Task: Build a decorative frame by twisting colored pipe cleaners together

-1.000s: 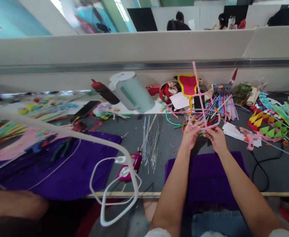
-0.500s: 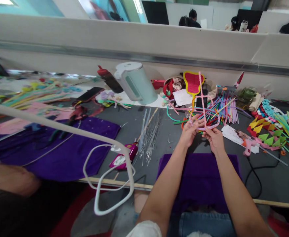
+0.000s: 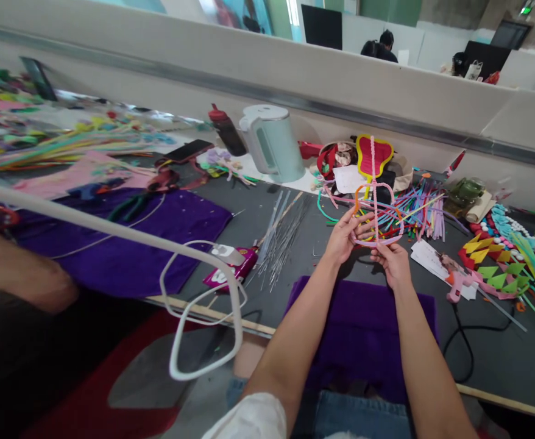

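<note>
Both hands hold a frame twisted from pink pipe cleaners point(image 3: 375, 210), with a long upright stem and a rounded loop at its base. My left hand point(image 3: 342, 238) grips the loop's left side, its other fingers reaching in behind the stem. At the lower front, near the foot of the stem, the thumb and fingers of my right hand point(image 3: 393, 262) pinch the loop. Behind the frame lie a bundle of coloured pipe cleaners point(image 3: 432, 214) and a red paddle-shaped piece with a yellow edge point(image 3: 372, 157). Beneath my forearms is a folded purple cloth point(image 3: 363, 329).
A pale blue kettle point(image 3: 279, 146) and a red-capped bottle point(image 3: 226, 133) stand at the back. Thin metal wires point(image 3: 283, 241) lie left of my hands, a pink glue gun point(image 3: 458, 281) right. A white curved tube point(image 3: 112, 213) crosses the left foreground, near another person's arm point(image 3: 30, 268).
The view has swung and tilted. My left hand has shifted to the left side of the loop, with its fingers more spread. The pink frame stays upright in both hands.
</note>
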`<state>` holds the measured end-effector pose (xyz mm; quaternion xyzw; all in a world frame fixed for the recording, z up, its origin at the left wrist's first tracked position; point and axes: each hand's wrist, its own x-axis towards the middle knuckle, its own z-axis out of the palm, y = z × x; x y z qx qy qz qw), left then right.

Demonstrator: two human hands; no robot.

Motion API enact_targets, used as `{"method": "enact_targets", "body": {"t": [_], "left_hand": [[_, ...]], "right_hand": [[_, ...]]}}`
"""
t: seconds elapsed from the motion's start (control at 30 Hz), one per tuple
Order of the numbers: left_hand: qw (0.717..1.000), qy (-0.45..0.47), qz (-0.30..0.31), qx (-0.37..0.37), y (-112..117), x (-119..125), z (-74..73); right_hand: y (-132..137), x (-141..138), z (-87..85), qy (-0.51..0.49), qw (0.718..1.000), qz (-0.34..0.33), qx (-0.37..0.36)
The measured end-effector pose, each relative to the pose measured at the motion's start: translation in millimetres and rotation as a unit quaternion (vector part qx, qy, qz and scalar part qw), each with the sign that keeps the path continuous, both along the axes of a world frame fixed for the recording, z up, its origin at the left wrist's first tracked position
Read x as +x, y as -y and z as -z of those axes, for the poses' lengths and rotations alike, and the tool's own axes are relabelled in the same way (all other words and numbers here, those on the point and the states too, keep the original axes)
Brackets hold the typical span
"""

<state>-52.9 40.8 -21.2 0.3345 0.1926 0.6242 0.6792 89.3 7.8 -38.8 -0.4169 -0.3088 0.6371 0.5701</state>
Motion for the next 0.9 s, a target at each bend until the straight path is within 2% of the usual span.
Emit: {"method": "enact_targets", "body": {"t": [0.1, 0.27, 0.33, 0.5, 0.63, 0.73, 0.9], "left_hand": [[1.0, -0.005, 0.004, -0.002, 0.6, -0.8, -1.3], [1.0, -0.004, 0.009, -0.028, 0.1, -0.2, -2.0], [0.999, -0.003, 0.024, -0.029, 0.2, 1.0, -1.6], [0.997, -0.007, 0.065, -0.037, 1.4, 6.2, 0.5], [0.992, -0.025, 0.118, -0.042, 3.4, 12.6, 5.9], [0.984, -0.077, 0.153, -0.04, 4.8, 16.9, 12.0], [0.982, -0.128, 0.121, -0.061, 4.4, 21.3, 18.1]], "right_hand": [[-2.9, 6.1, -0.7, 0.048, 0.999, 0.0, 0.005], [-9.2, 21.5, -6.7, 0.122, 0.979, 0.14, 0.087], [-10.1, 26.5, -9.7, 0.139, 0.972, 0.166, 0.095], [-9.9, 32.0, -13.1, 0.093, 0.983, 0.137, 0.074], [-12.4, 32.9, -10.5, 0.041, 0.985, 0.154, 0.07], [-14.8, 34.5, -7.7, 0.019, 0.984, 0.165, 0.067], [-16.5, 36.1, -6.0, 0.032, 0.983, 0.171, 0.057]]}}
